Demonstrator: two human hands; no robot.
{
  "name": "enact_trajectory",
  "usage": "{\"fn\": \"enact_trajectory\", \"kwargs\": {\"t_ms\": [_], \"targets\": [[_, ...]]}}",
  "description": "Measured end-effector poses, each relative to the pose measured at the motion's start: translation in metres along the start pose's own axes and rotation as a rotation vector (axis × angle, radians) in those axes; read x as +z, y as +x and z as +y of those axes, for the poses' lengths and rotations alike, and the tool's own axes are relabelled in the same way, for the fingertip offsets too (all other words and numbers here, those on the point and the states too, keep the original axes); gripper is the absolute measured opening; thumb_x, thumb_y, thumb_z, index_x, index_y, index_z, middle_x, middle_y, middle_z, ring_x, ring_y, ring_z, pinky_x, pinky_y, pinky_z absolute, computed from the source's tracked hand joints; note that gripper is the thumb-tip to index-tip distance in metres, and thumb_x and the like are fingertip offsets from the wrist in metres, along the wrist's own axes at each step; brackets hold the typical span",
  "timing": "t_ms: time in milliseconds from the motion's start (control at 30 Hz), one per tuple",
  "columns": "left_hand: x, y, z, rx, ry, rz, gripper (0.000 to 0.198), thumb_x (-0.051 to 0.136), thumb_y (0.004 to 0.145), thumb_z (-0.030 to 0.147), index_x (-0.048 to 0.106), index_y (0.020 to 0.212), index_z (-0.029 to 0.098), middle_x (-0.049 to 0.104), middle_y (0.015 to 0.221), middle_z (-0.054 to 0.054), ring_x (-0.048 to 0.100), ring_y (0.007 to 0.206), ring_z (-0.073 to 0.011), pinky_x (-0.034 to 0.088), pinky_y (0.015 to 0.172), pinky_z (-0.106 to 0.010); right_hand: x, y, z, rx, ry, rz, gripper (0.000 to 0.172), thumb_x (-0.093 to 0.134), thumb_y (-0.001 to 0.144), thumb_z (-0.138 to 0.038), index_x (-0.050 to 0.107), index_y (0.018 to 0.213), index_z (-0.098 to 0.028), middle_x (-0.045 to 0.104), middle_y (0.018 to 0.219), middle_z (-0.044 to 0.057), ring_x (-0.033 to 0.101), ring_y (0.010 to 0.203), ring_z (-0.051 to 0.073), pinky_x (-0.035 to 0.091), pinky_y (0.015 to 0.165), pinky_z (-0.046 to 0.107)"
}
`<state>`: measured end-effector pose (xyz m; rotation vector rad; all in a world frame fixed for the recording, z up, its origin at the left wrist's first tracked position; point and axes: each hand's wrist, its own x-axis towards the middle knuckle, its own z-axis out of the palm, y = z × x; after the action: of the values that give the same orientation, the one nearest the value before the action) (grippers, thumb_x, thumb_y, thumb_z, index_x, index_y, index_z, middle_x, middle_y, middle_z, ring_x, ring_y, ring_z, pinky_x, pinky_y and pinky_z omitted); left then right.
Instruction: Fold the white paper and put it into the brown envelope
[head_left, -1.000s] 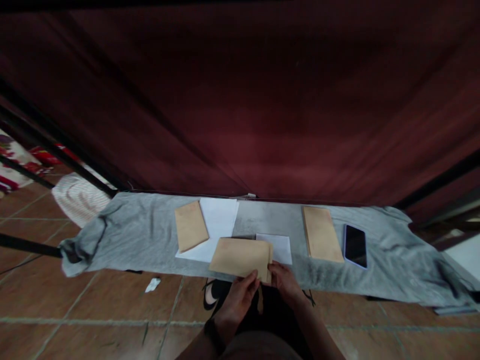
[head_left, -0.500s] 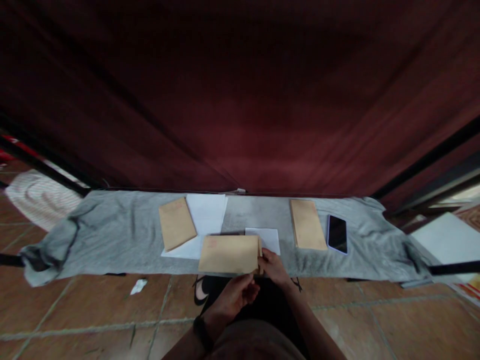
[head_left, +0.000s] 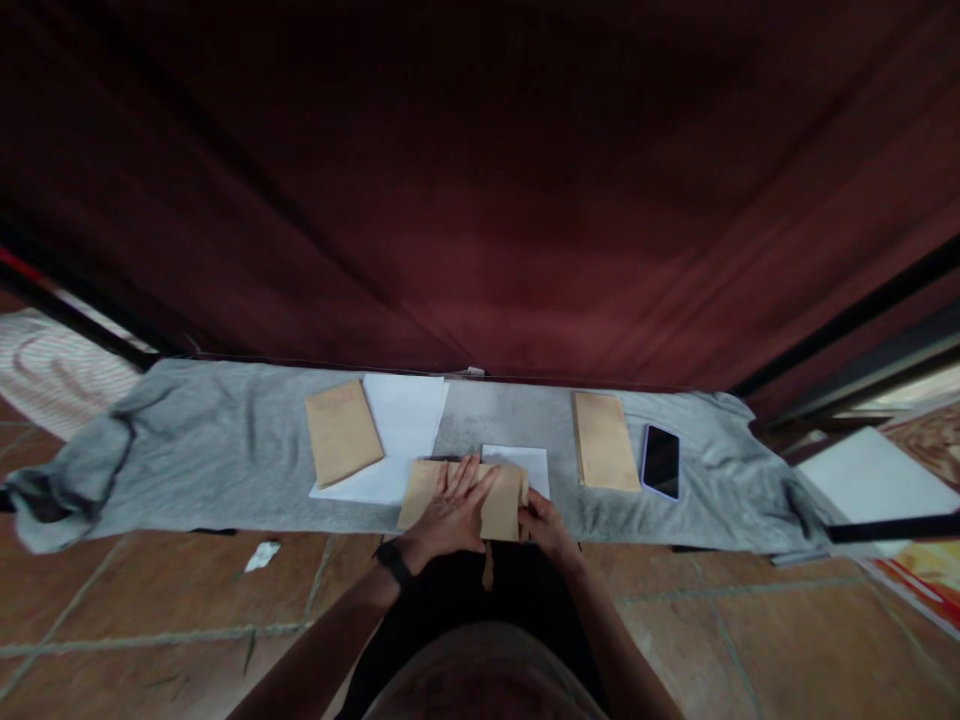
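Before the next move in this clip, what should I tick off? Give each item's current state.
1. Left hand lies flat, fingers spread, on the brown envelope: ok.
2. Right hand is at the envelope's right end: ok. Whether its grip is closed on the edge: cannot tell.
3. Envelope lies wholly on the grey cloth: cannot tell, as its near edge is at the cloth's edge.
4. Envelope flap closed: cannot tell.
5. White sheet behind the envelope is free of both hands: ok.
6. Phone lies well to the right, apart from the hands: ok.
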<state>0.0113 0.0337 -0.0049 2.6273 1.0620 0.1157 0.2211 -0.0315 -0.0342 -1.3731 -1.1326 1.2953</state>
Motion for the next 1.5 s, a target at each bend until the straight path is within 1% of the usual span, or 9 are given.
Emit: {"fn": "enact_trajectory", "kwargs": {"t_ms": [133,400,467,567,667,767,967,1133,1500], "targets": [[0.003,0.005,-0.002,0.03,0.016,-0.01,0.124,0.086,0.056,0.048,0.019,0.159,0.027,0.024,0.163,-0.018,0.014,0.151,-0.0403,0.0,0.118,-0.063,-0.008,-0.002,0.003,-0.043,-0.072,0.014,0.025,0.059,0.081,-0.04,0.069,0.094,-0.02,0.071,0.086,0.002,0.064,0.082,0.021,0.054,0.08,0.035],[-0.002,0.003,0.004,0.05,0.001,0.066,0.111,0.079,0.065,0.047,0.023,0.158,0.025,0.037,0.156,-0.016,0.026,0.147,-0.0386,0.003,0.12,-0.059,-0.013,-0.006,0.005,0.075,-0.373,0.231,0.02,0.055,0.082,-0.038,0.059,0.071,-0.022,0.056,0.057,-0.002,0.056,0.061,0.018,0.044,0.055,0.026],[-0.001,0.003,0.003,0.036,0.001,0.088,0.109,0.077,0.066,0.047,0.023,0.158,0.025,0.038,0.155,-0.015,0.028,0.145,-0.038,0.005,0.121,-0.058,-0.016,-0.009,0.003,0.054,-0.431,0.292,0.015,0.055,0.083,-0.035,0.06,0.077,-0.022,0.059,0.065,0.0,0.057,0.066,0.019,0.045,0.06,0.029],[0.0,0.006,0.004,0.033,-0.007,0.11,0.108,0.077,0.067,0.046,0.024,0.158,0.024,0.039,0.154,-0.015,0.031,0.144,-0.0374,0.005,0.121,-0.058,-0.018,-0.016,-0.002,-0.103,-0.629,0.409,0.014,0.053,0.088,-0.032,0.062,0.091,-0.023,0.065,0.088,0.007,0.061,0.085,0.024,0.049,0.077,0.034],[0.002,0.009,0.009,0.06,-0.026,0.113,0.108,0.077,0.066,0.043,0.024,0.158,0.023,0.039,0.153,-0.015,0.031,0.144,-0.0366,0.005,0.122,-0.057,-0.015,-0.02,-0.006,-0.214,-0.779,0.362,0.02,0.045,0.095,-0.03,0.064,0.094,-0.024,0.066,0.094,0.008,0.062,0.091,0.024,0.048,0.085,0.036],[0.005,0.01,0.012,0.073,-0.039,0.109,0.106,0.076,0.067,0.039,0.024,0.158,0.024,0.039,0.153,-0.015,0.03,0.144,-0.0362,0.005,0.122,-0.057,-0.01,-0.021,-0.006,-0.195,-0.736,0.307,0.022,0.043,0.096,-0.027,0.064,0.098,-0.023,0.067,0.094,0.008,0.063,0.088,0.022,0.05,0.083,0.033],[0.012,0.01,0.011,0.069,-0.026,0.107,0.106,0.075,0.067,0.039,0.023,0.158,0.025,0.037,0.156,-0.014,0.025,0.147,-0.0369,0.004,0.121,-0.058,-0.012,-0.019,0.002,-0.141,-0.593,0.391,0.021,0.046,0.094,-0.03,0.061,0.105,-0.02,0.067,0.094,0.006,0.064,0.077,0.019,0.052,0.073,0.031],[0.017,0.011,0.012,0.097,0.006,0.085,0.101,0.075,0.07,0.038,0.026,0.158,0.026,0.039,0.156,-0.014,0.024,0.148,-0.0363,0.003,0.121,-0.057,-0.012,-0.02,0.008,-0.044,-0.626,0.397,0.025,0.051,0.089,-0.027,0.062,0.11,-0.018,0.065,0.098,0.009,0.065,0.084,0.022,0.053,0.077,0.034],[0.025,0.013,0.011,0.057,0.048,0.012,0.11,0.076,0.069,0.048,0.018,0.159,0.028,0.03,0.161,-0.013,0.017,0.151,-0.0352,0.003,0.121,-0.058,-0.018,-0.006,0.018,0.01,-0.556,0.379,0.017,0.056,0.082,-0.026,0.069,0.091,-0.019,0.067,0.085,0.008,0.066,0.084,0.025,0.055,0.08,0.037]]}}
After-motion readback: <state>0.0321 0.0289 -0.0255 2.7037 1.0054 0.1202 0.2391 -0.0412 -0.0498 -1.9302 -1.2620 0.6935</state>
